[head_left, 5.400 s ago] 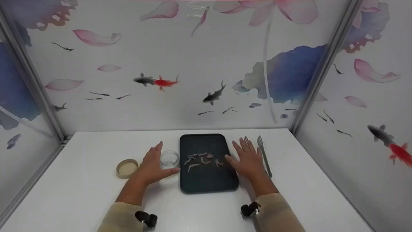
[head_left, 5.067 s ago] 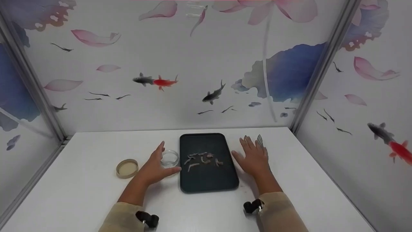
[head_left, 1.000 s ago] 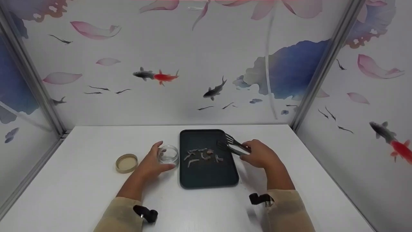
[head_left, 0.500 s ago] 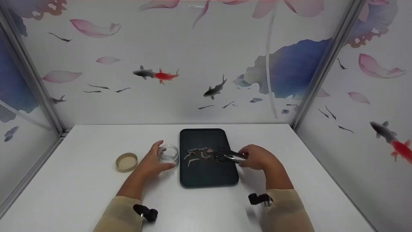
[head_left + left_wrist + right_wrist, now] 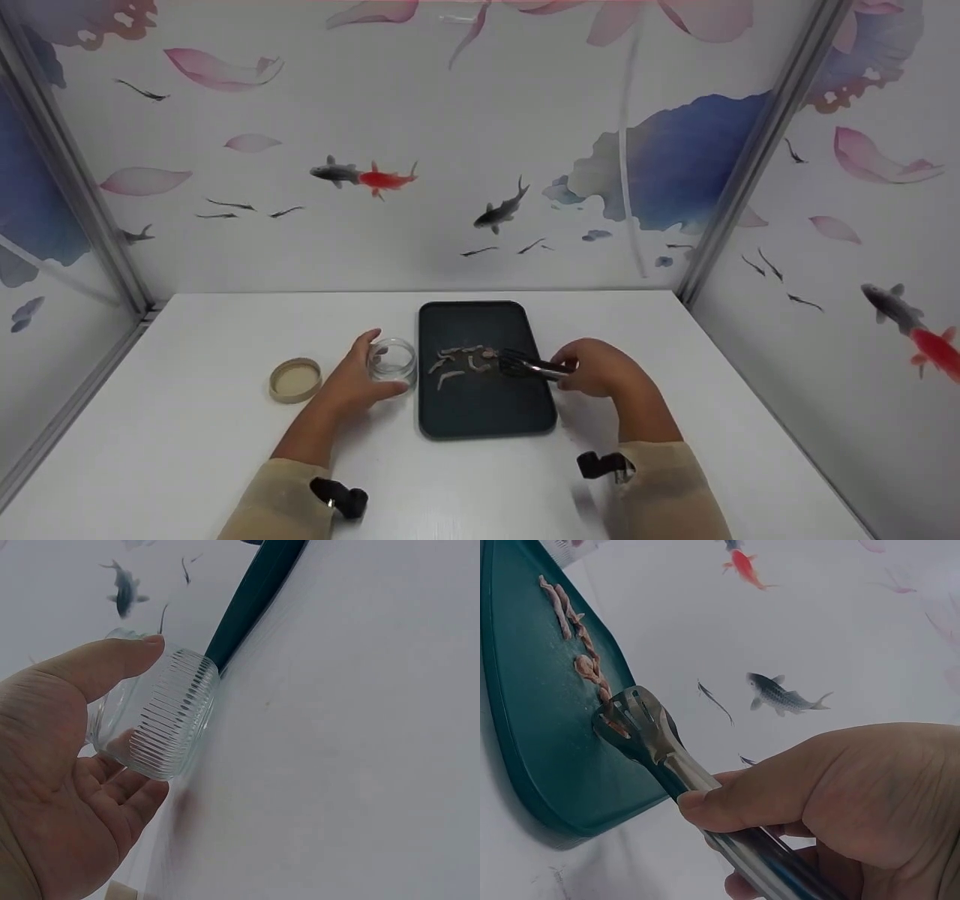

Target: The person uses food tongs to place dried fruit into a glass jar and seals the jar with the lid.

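1. At far left on the white table [image 5: 187, 420] we noted a round tan lid [image 5: 295, 379] lying flat, well apart from our left hand [image 5: 352, 384].
2. Our left hand curled its thumb and fingers round the small ribbed clear glass jar [image 5: 393, 361], which stood upright and open-mouthed just beside the left edge of the dark green rectangular tray [image 5: 480, 416]. The left wrist view showed the jar [image 5: 161, 724] in the hand [image 5: 60, 787] next to the tray rim.
3. On the tray, a loose cluster of small pale pink-grey strips [image 5: 457, 364] lay near the middle, between the jar and the tong tips.
4. Our right hand [image 5: 600, 367] gripped the handles of the slotted stainless-steel tongs [image 5: 529, 364], long axis roughly left-right, tips pointing left. In the right wrist view the tong tips [image 5: 630, 724] were pressed nearly together on the rightmost strip [image 5: 613, 725].
5. The strips lay left of the tongs, and the jar further left still; the right hand was nearer the strips.
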### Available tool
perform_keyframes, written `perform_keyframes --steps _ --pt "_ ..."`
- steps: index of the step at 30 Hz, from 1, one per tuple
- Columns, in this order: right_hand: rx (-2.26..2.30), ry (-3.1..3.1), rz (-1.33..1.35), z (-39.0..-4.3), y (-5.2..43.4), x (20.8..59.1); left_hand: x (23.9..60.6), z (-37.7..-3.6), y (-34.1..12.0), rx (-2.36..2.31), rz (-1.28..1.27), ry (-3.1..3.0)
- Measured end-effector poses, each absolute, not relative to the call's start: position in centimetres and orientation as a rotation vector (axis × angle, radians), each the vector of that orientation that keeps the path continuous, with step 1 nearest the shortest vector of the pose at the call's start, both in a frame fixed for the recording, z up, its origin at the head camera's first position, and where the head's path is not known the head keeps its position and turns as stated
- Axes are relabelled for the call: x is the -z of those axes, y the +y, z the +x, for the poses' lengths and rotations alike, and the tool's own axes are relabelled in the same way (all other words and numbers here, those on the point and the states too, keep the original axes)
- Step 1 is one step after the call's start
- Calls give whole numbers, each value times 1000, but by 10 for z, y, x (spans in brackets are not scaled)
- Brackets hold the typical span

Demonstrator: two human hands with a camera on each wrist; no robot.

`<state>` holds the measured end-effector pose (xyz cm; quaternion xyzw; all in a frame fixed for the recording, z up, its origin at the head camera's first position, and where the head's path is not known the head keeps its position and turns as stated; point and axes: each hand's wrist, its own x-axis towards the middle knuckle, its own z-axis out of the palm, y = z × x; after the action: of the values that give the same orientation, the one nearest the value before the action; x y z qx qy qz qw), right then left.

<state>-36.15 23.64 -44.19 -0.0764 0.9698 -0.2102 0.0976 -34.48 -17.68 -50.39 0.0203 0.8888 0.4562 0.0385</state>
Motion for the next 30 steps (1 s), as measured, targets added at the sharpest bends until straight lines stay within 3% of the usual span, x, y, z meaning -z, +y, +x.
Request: perform_keyframes --steps 13,30 --pt "701 2948 -302 -359 230 431 504 -343 -177 -1373 51 2735" --pt "921 3038 -412 -350 180 429 506 -344 -179 -1381 46 2733"
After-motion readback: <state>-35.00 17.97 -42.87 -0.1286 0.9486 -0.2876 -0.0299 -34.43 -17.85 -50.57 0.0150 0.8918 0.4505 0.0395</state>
